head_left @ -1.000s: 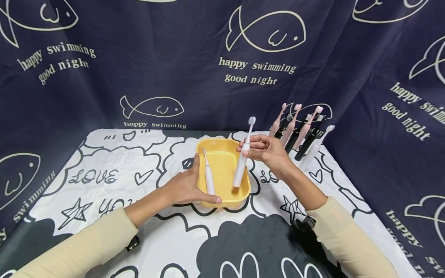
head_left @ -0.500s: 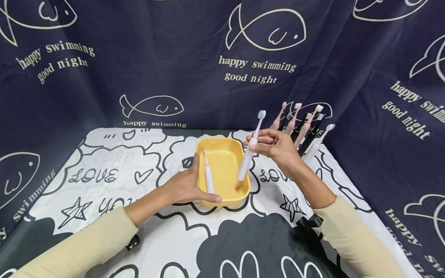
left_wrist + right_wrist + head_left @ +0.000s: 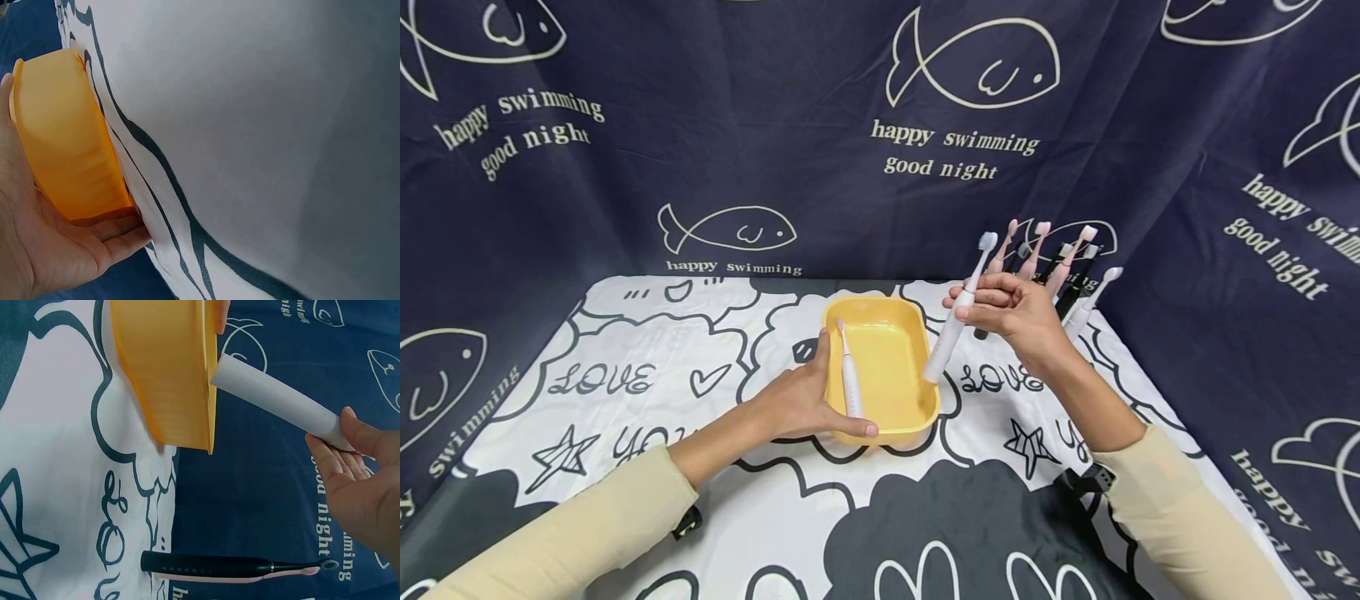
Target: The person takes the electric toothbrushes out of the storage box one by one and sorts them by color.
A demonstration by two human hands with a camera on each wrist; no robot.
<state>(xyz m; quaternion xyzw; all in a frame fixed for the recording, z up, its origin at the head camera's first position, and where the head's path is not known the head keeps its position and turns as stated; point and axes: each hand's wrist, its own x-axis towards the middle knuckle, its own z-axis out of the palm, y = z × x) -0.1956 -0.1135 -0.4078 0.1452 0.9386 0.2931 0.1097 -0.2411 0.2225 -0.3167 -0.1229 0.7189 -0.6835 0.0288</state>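
A yellow plastic tray [image 3: 887, 367] sits on the cloth in front of me. Its left side and near corner are held by my left hand [image 3: 793, 404], the thumb lying along the near rim and the fingers against the outer wall. Inside the tray, along its left wall, lies a white electric toothbrush [image 3: 851, 379]. My right hand [image 3: 1018, 312] pinches another white electric toothbrush [image 3: 958, 321] near its neck, brush head up and tilted to the right. The handle's bottom end is near the tray's right rim. In the right wrist view this toothbrush's brush head is hidden.
Several more electric toothbrushes stand upright at the back right, partly behind my right hand: pink ones [image 3: 1084, 240], black ones [image 3: 1078, 279] and a white one [image 3: 1093, 302]. A dark blue printed curtain [image 3: 820, 133] hangs behind the patterned table cloth [image 3: 647, 358].
My right hand has carried its white toothbrush rightward and slightly up, from over the tray to its right rim, tilting it further. My left hand and the tray have stayed put.
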